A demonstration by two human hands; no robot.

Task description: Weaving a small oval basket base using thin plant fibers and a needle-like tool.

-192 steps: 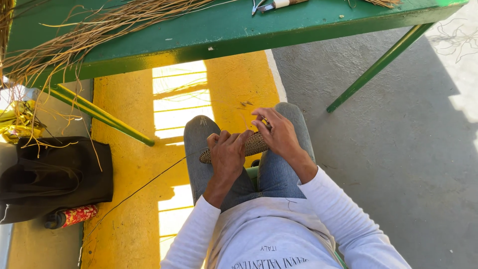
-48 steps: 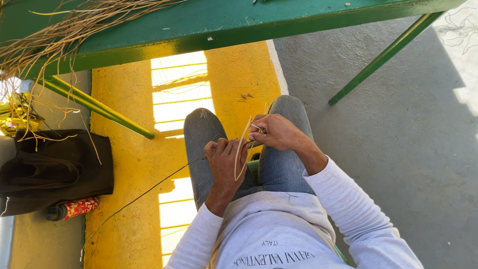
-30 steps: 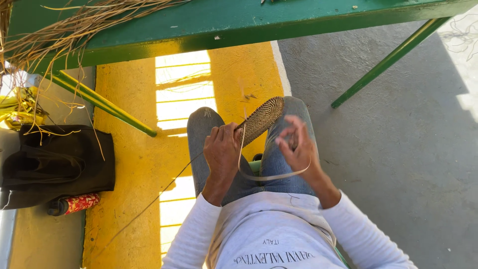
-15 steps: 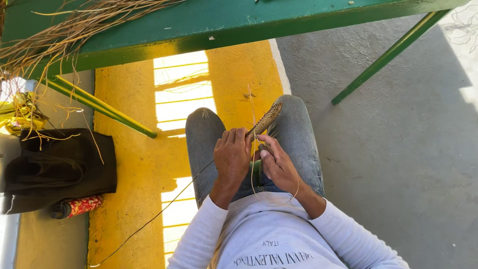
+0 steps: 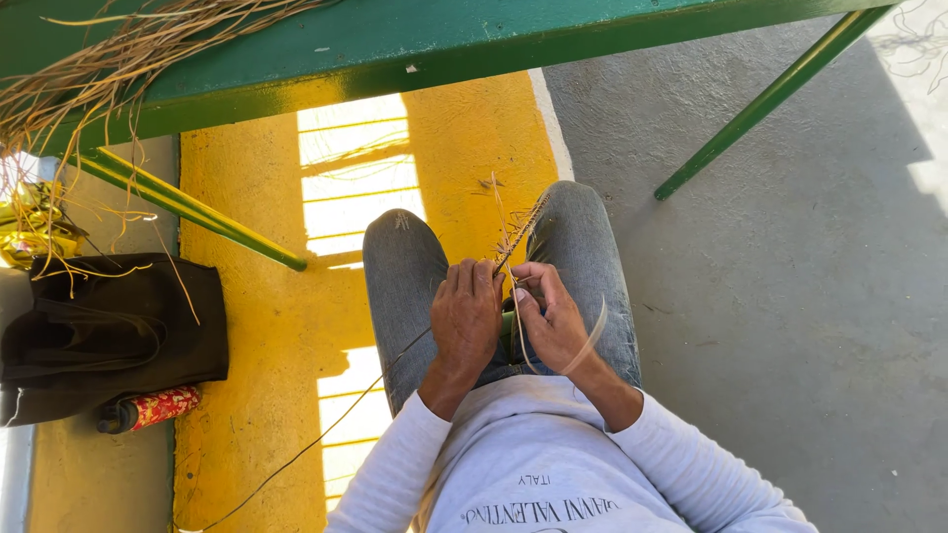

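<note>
Both hands, left hand (image 5: 466, 316) and right hand (image 5: 549, 318), pinch a small woven piece (image 5: 520, 229) (only partly made) pointing to 1 o'clock, with many straw strands (image 5: 118, 54) unused on the desk (image 5: 415, 39).

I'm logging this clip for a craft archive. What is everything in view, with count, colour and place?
woven strip: one, tan, edge-on over the knees, held by both hands
loose fibre strands: a few, pale, curling from the hands; one trails down to the floor at left
table: one, green, along the top, with slanted legs
dried fibre bundle: one heap, straw-coloured, on the table's left end
bag: one, black, on the floor at left
bottle: one, red patterned, lying below the bag
floor: yellow at left, grey at right
left hand: gripping the strip
right hand: pinching the strip and strands
</note>
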